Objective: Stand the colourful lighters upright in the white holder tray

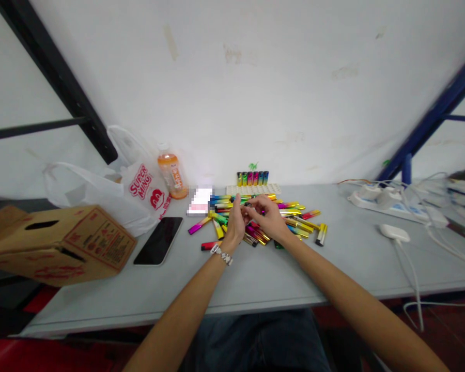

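Both my hands meet over a pile of shiny multicoloured lighters [294, 219] spread on the grey table [256, 274]. My left hand [235, 221], with a bracelet at the wrist, and my right hand [268, 216] have their fingers curled together around a small dark item between them, probably a lighter [248, 205]. Behind the pile, a white tray [253, 189] holds a row of several lighters standing upright [252, 178].
A black phone [158, 240] lies left of the pile. Further left are a cardboard box [58, 243], a white plastic bag [139, 191] and an orange drink bottle [171, 173]. A white power strip [387, 202], an adapter [394, 232] and cables lie at right.
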`<state>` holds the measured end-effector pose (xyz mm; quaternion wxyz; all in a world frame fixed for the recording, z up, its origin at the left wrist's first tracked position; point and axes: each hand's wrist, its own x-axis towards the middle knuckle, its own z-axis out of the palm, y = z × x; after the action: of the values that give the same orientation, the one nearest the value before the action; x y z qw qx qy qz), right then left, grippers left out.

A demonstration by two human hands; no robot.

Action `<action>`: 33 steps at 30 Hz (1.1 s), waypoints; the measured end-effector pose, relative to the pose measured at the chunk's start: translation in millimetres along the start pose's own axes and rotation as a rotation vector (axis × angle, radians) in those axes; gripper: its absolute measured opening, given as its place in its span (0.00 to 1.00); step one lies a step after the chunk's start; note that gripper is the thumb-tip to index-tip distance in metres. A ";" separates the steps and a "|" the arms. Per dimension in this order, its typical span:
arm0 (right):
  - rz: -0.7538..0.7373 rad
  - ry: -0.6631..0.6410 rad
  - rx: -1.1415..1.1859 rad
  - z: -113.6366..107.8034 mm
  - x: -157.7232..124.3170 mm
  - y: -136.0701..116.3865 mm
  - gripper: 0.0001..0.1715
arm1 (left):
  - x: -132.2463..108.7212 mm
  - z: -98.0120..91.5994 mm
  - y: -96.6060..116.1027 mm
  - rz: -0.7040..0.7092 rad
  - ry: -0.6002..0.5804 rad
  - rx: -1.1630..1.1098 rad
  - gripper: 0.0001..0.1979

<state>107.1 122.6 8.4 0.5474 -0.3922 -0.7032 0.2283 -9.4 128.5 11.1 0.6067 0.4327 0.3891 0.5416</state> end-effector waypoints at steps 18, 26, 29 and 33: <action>-0.041 -0.203 -0.380 -1.8 148.9 26.2 0.06 | 7.8 -37.9 10.5 0.535 0.164 0.919 0.15; -0.069 -0.337 -0.666 32.7 179.7 52.2 0.10 | 8.6 -39.3 4.3 0.532 0.134 1.001 0.16; -0.052 -0.370 -0.700 36.7 181.6 58.1 0.11 | 9.0 -39.3 4.5 0.538 0.136 0.992 0.16; -0.034 -0.345 -0.757 37.0 173.9 57.7 0.11 | 9.0 -38.6 4.6 0.546 0.149 0.992 0.16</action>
<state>73.2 299.9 56.9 0.2424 -0.5100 -0.8253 0.0067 -46.2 141.6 3.0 0.1398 0.7112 0.5126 0.4603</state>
